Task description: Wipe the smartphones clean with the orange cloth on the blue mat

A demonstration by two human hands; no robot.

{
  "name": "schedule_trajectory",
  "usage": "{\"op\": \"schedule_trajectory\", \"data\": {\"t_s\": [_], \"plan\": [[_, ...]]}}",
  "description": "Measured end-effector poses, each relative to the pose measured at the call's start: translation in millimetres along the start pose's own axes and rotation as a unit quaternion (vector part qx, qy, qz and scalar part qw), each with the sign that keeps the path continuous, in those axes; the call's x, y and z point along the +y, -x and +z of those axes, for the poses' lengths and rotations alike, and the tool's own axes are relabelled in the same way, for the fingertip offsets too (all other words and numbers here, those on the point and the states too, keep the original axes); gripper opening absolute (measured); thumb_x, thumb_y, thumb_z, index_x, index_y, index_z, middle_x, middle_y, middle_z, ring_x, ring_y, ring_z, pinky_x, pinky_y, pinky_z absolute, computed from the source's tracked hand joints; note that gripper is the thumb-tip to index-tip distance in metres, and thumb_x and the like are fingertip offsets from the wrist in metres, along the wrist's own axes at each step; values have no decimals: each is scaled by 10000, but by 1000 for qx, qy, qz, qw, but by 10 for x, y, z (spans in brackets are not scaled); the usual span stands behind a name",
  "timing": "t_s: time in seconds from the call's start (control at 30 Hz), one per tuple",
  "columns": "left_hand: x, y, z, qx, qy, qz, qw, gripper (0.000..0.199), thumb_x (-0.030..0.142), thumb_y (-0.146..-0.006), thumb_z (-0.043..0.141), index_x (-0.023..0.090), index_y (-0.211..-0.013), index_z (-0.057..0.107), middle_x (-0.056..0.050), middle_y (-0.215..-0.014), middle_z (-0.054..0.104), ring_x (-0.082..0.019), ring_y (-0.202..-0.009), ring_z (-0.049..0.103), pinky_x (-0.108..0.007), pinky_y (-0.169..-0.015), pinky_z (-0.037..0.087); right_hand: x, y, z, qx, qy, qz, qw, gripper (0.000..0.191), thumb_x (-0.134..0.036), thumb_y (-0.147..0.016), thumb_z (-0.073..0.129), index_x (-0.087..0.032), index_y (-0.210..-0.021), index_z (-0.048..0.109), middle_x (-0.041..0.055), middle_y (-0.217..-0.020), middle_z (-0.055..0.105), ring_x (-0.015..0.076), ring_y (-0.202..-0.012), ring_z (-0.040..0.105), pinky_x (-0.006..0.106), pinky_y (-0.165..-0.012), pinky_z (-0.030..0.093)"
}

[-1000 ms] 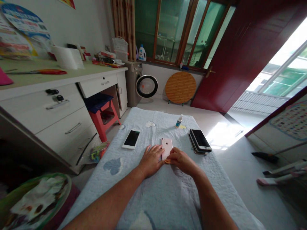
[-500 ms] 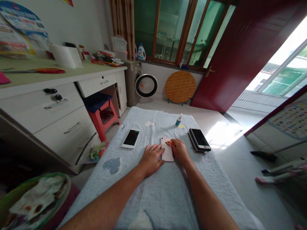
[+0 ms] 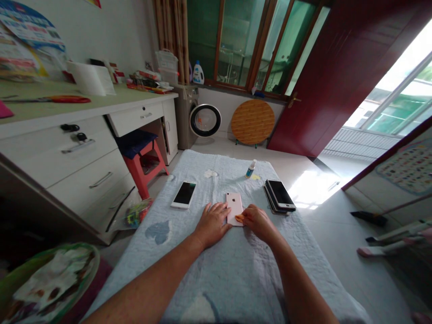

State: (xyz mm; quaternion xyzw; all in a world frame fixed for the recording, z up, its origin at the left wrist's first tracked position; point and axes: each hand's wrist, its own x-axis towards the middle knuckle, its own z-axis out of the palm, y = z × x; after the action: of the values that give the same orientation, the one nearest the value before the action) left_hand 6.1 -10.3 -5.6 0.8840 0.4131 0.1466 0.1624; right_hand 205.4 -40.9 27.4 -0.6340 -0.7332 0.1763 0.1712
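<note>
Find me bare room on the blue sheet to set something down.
Free: between the white phone and the spray bottle, beyond the pink phone; also nearer, between the forearms. Crowded: around the pink phone, between the left hand and the right hand with its orange cloth.

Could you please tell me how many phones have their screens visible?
2: a white phone at left and the top phone of the stack at right; others beneath may be hidden.
</note>
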Motion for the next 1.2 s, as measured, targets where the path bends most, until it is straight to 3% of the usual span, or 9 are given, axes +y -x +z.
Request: {"op": "schedule_trajectory", "data": {"t_s": [0.27, 0.47, 0.57, 0.7, 0.97, 1.2], "plan": [[-2, -8, 0, -1, -5, 1, 1000, 481, 423, -874, 549, 258, -1322, 490, -72, -1457, 434, -261, -1355, 347, -503, -1136, 186, 12, 231, -92, -35, -23, -20, 999, 77, -135, -760, 575, -164, -761, 647, 12, -793, 576, 122, -709, 534, 219, -653, 356], [-14, -7, 22, 1, -8, 6, 1000, 487, 424, -873, 543, 253, -1326, 489, -74, -1459, 430, -267, -1353, 344, -507, -1137, 180, 138, 162, 57, 93, 4, 19, 995, 180, -282, -875, 532, -169, -777, 634, 19, -778, 530, 129, -696, 515, 225, -654, 363], [-6, -2, 8, 5, -6, 7, 1000, 478, 422, -872, 545, 247, -1315, 501, -71, -1455, 436, -269, -1349, 349, -505, -1135, 185, 85, 88, 142, 118, 31, 47, 991, 228, -260, -900, 488, -176, -778, 662, 27, -800, 524, 126, -717, 510, 221, -677, 364], [3, -1, -8, 0, -5, 4, 1000, 477, 425, -879, 535, 247, -1320, 498, -73, -1452, 441, -269, -1346, 353, -506, -1134, 185, 38, 52, 186, 106, 59, 71, 990, 239, -207, -888, 479, -178, -779, 689, 32, -830, 527, 124, -739, 510, 221, -683, 358], [-4, -6, 19, 12, -11, 6, 1000, 478, 428, -873, 553, 248, -1313, 500, -71, -1452, 442, -267, -1346, 354, -503, -1130, 194, 52, 213, 86, 35, 21, 26, 999, 265, -228, -884, 503, -169, -698, 682, 20, -743, 509, 139, -768, 527, 225, -694, 371], [25, -1, -3, 5, -20, 3, 1000, 471, 412, -880, 553, 241, -1316, 498, -76, -1444, 450, -256, -1339, 367, -498, -1133, 196, -20, 352, 42, 6, 4, 22, 1000, 191, -155, -843, 531, -167, -737, 690, 21, -804, 530, 119, -763, 537, 209, -694, 372]]}}
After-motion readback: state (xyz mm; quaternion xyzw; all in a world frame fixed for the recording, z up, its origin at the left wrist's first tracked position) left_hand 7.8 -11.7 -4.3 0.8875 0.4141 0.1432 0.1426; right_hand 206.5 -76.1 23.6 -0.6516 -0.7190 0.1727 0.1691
